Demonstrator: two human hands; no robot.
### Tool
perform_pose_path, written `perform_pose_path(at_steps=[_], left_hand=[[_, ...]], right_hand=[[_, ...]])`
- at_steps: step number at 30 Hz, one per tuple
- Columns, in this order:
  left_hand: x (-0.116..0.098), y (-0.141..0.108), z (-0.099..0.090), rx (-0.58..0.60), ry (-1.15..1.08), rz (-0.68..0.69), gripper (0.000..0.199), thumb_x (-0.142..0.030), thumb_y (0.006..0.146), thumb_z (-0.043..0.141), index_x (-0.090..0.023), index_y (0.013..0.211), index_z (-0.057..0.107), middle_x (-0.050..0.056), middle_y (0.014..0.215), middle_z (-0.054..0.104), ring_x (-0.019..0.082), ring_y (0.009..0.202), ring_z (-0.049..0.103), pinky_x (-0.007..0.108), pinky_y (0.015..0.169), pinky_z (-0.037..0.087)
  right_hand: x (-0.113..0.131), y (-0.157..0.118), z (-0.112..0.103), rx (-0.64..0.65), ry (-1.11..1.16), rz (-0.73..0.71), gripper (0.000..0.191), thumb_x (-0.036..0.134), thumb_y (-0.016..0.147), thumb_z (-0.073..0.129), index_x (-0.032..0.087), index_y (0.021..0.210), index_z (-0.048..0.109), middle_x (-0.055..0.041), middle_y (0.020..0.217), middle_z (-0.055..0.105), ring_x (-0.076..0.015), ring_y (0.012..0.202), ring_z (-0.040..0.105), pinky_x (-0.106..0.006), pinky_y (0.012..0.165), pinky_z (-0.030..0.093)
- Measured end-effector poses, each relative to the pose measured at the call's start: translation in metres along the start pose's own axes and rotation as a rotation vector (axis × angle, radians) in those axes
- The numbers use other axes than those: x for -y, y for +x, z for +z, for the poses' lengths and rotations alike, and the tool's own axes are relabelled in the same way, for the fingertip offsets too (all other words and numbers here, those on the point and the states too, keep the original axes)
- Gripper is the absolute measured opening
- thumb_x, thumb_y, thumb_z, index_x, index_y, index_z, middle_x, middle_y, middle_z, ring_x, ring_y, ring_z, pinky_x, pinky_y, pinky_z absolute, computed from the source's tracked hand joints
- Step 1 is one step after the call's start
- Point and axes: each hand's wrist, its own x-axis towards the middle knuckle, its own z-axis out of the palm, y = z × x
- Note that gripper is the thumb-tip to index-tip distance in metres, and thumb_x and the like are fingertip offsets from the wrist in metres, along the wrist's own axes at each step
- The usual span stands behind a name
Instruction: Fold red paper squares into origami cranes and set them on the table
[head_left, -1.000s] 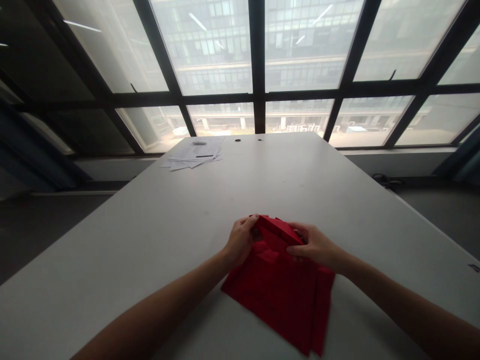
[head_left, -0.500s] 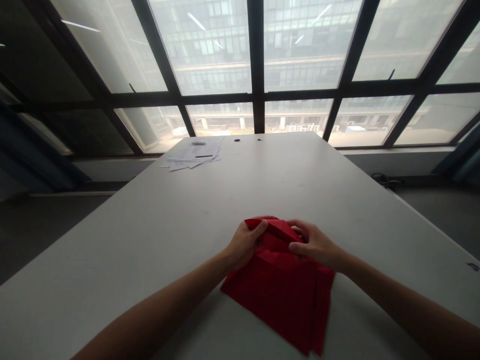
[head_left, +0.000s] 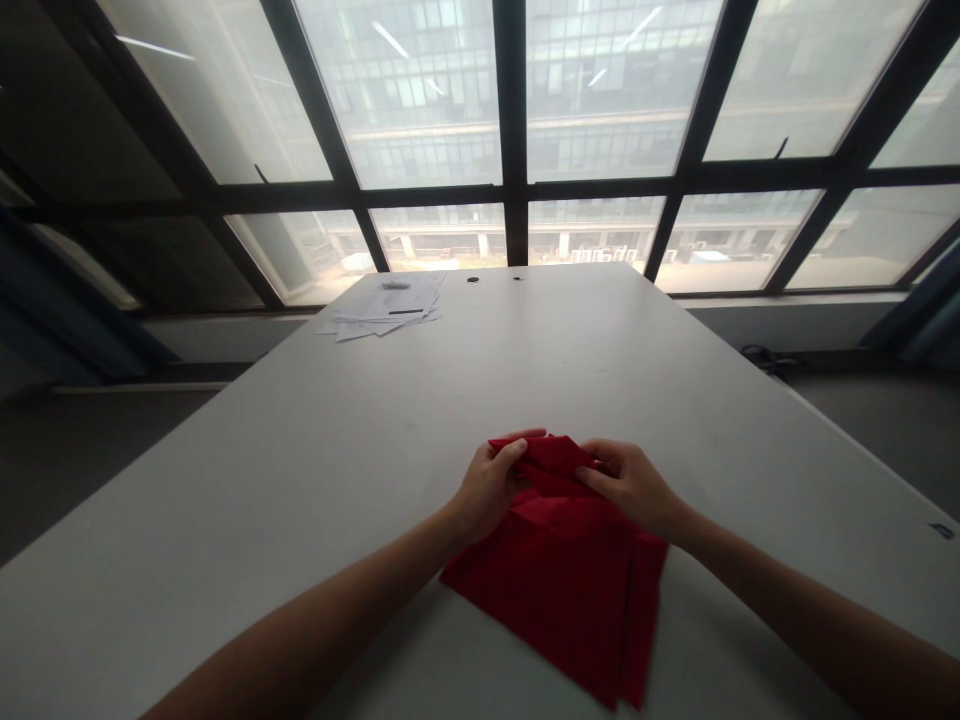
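In the head view, a red, thin, folded sheet of paper or fabric (head_left: 555,580) (which of the two, I cannot tell) lies over the white, smooth, flat worktop (head_left: 337,470). It is well apart from the far edge and nearer the front, one corner pointing toward the front edge.

The upper fold could spring back or crease crookedly if the two pinches pull unevenly. The loose-looking strip along the sheet's right side might slide out of line if the lower part is dragged. Too hard a tug could tear it, if it is paper.

The left hand (head_left: 491,485) is clamped on the fold's left end, thumb on top and fingers behind. The right hand (head_left: 630,485) pinches the right end, its thumb pointing inward and its fingers curled behind. The hands are apart, with the fold between them; both forearms slant in from the front corners.
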Motion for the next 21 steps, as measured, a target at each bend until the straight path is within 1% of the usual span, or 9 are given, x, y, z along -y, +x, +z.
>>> perform_pose_path(at_steps=[3,5,7,9,12,15,17,18,21], left_hand=[[-0.004,-0.001,-0.005,0.069,0.044,-0.004,0.034,-0.025,0.081,0.074,-0.012,0.112,0.071,0.014,0.103,0.075,0.026,0.092,0.07,0.038,0.088,0.053],[-0.011,-0.001,-0.009,0.133,0.056,-0.053,0.037,-0.026,0.081,0.074,-0.014,0.115,0.071,0.014,0.108,0.074,0.026,0.095,0.07,0.038,0.09,0.052],[-0.021,-0.001,-0.012,0.212,0.057,-0.161,0.04,-0.038,0.085,0.068,-0.015,0.117,0.07,0.015,0.114,0.072,0.027,0.1,0.069,0.036,0.089,0.052],[-0.03,-0.001,-0.01,0.292,0.113,-0.284,0.047,-0.052,0.088,0.06,-0.014,0.114,0.072,0.017,0.114,0.071,0.026,0.1,0.068,0.034,0.085,0.052],[-0.039,-0.004,0.001,0.387,0.367,-0.354,0.038,-0.051,0.085,0.067,-0.014,0.092,0.075,0.012,0.091,0.073,0.019,0.077,0.066,0.027,0.068,0.051],[-0.04,-0.009,0.012,0.462,0.604,-0.343,0.039,-0.047,0.081,0.072,-0.015,0.062,0.065,0.0,0.057,0.056,0.009,0.049,0.042,0.022,0.046,0.033],[-0.037,-0.012,0.014,0.439,0.683,-0.315,0.044,-0.048,0.08,0.072,-0.015,0.055,0.059,-0.003,0.05,0.045,0.007,0.045,0.03,0.023,0.043,0.022],[-0.034,-0.012,0.013,0.41,0.693,-0.301,0.044,-0.049,0.079,0.072,-0.015,0.055,0.058,-0.004,0.05,0.044,0.007,0.045,0.03,0.023,0.043,0.021],[-0.024,-0.009,0.006,0.3,0.599,-0.258,0.042,-0.051,0.082,0.069,-0.014,0.064,0.064,-0.001,0.056,0.053,0.009,0.048,0.039,0.023,0.046,0.026]], right_hand=[[-0.003,0.002,-0.005,-0.008,-0.074,-0.007,0.027,0.039,0.087,0.061,0.016,0.094,0.074,-0.0056,0.087,0.073,-0.0217,0.078,0.064,-0.031,0.069,0.05],[-0.004,0.003,-0.011,0.009,-0.101,-0.007,0.028,0.04,0.086,0.062,0.016,0.089,0.075,-0.0042,0.08,0.071,-0.0199,0.072,0.061,-0.029,0.064,0.048],[-0.003,0.004,-0.017,0.076,-0.114,0.006,0.026,0.039,0.084,0.065,0.015,0.086,0.075,-0.003,0.076,0.069,-0.0182,0.068,0.059,-0.028,0.06,0.045],[0.0,0.004,-0.023,0.206,-0.136,0.028,0.025,0.038,0.083,0.066,0.015,0.083,0.075,-0.0015,0.071,0.067,-0.0154,0.063,0.055,-0.026,0.056,0.042],[0.007,0.003,-0.028,0.397,-0.208,0.024,0.023,0.036,0.084,0.065,0.015,0.08,0.074,0.0009,0.064,0.061,-0.0112,0.056,0.046,-0.023,0.05,0.035],[0.013,0.001,-0.027,0.467,-0.264,-0.007,0.023,0.035,0.084,0.065,0.015,0.078,0.074,0.0019,0.061,0.058,-0.0097,0.054,0.042,-0.022,0.048,0.031],[0.014,0.002,-0.026,0.427,-0.249,-0.005,0.023,0.037,0.083,0.068,0.015,0.081,0.075,0.0003,0.065,0.062,-0.0109,0.057,0.046,-0.022,0.05,0.035],[0.013,0.002,-0.025,0.371,-0.221,0.007,0.025,0.039,0.083,0.069,0.015,0.086,0.076,-0.0015,0.07,0.066,-0.0122,0.061,0.05,-0.023,0.052,0.038],[0.008,0.006,-0.026,0.098,0.022,0.074,0.043,0.053,0.088,0.062,0.016,0.108,0.072,-0.0085,0.093,0.071,-0.0179,0.076,0.061,-0.026,0.062,0.047]])
